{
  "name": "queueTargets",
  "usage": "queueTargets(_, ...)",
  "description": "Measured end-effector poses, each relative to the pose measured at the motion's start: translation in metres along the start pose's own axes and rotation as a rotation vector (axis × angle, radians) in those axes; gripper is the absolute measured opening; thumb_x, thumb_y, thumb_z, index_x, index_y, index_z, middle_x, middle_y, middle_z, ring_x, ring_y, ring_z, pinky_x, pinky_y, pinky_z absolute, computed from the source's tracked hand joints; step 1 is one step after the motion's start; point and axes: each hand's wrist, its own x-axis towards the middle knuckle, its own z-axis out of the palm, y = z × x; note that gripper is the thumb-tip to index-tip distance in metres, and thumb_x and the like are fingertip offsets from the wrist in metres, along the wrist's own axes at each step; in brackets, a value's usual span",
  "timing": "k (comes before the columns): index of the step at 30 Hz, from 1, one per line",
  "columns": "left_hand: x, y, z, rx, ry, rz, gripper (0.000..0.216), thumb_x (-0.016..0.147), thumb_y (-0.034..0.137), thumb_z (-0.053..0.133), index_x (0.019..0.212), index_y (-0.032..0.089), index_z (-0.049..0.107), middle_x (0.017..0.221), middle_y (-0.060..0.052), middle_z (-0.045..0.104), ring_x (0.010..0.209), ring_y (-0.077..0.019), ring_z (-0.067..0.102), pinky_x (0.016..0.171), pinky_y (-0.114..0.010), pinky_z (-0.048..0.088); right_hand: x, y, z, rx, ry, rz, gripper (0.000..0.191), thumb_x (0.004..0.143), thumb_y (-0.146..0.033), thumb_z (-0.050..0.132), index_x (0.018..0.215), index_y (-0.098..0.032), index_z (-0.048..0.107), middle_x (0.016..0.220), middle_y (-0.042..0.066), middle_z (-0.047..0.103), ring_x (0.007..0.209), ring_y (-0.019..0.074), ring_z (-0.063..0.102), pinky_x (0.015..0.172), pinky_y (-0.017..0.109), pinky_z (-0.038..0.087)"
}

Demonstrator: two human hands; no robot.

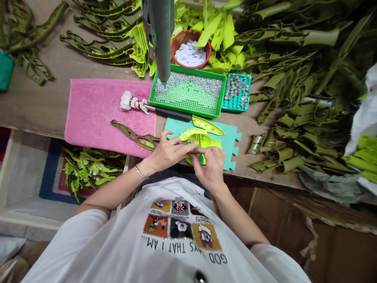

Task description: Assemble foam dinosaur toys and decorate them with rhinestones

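Note:
A long olive plastic shell part [129,131], curved and with cut-outs, reaches left from under my left hand [172,151] over the pink towel. My left hand is closed on it, its forefinger stretched to the right. My right hand [211,165] pinches the near edge of a lime-green plastic part [203,138] joined to or lying against the olive one; I cannot tell which. The fingertips of both hands meet there and hide the contact. Just beyond lies a separate lime-green piece [207,125] on a teal foam mat [231,133].
A grey powered driver [161,39] hangs over a green basket [188,112] of screws. Nearby are a teal tray [249,103] of round metal pieces, a cloth-headed, black-handled tool [173,114] and a red basket [173,47]. Olive parts [288,118] crowd the right; a bin [17,177] stands lower left.

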Motion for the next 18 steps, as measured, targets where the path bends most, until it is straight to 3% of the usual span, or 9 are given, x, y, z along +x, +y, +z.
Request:
queueTargets(4, 0.0018, -0.0004, -0.0004, -0.023, -0.047, -0.015, 0.040, 0.099, 0.028, 0.058, 0.138, 0.021, 0.049, 0.082, 0.001, 0.074, 0.081, -0.0159, 0.064, 0.100, -0.043, 0.032, -0.0021, -0.0026, 0.0039, -0.019, 0.015, 0.061, 0.007, 0.088, -0.018, 0.064, 0.092, -0.022, 0.061, 0.082, 0.000, 0.073, 0.080, 0.0200, 0.056, 0.082, 0.039, 0.033)
queueTargets(10, 0.0011, 0.0015, 0.0004, -0.067, 0.011, -0.024, 0.048, 0.098, 0.026, 0.059, 0.143, 0.019, 0.045, 0.086, 0.000, 0.073, 0.080, -0.0163, 0.062, 0.101, -0.043, 0.034, 0.0029, -0.0040, 0.0049, -0.049, -0.029, 0.106, 0.012, 0.083, -0.017, 0.064, 0.093, -0.022, 0.058, 0.079, 0.001, 0.070, 0.080, 0.0220, 0.055, 0.081, 0.040, 0.034)
queueTargets(18, -0.0019, 0.0007, 0.0016, -0.144, -0.061, -0.085, 0.056, 0.098, 0.023, 0.057, 0.149, 0.019, 0.035, 0.095, -0.002, 0.074, 0.085, -0.0188, 0.064, 0.099, -0.042, 0.043, 0.0045, -0.0103, 0.0093, -0.096, -0.037, 0.134, 0.010, 0.081, -0.015, 0.059, 0.088, -0.022, 0.059, 0.079, 0.005, 0.067, 0.081, 0.0251, 0.052, 0.080, 0.043, 0.034)
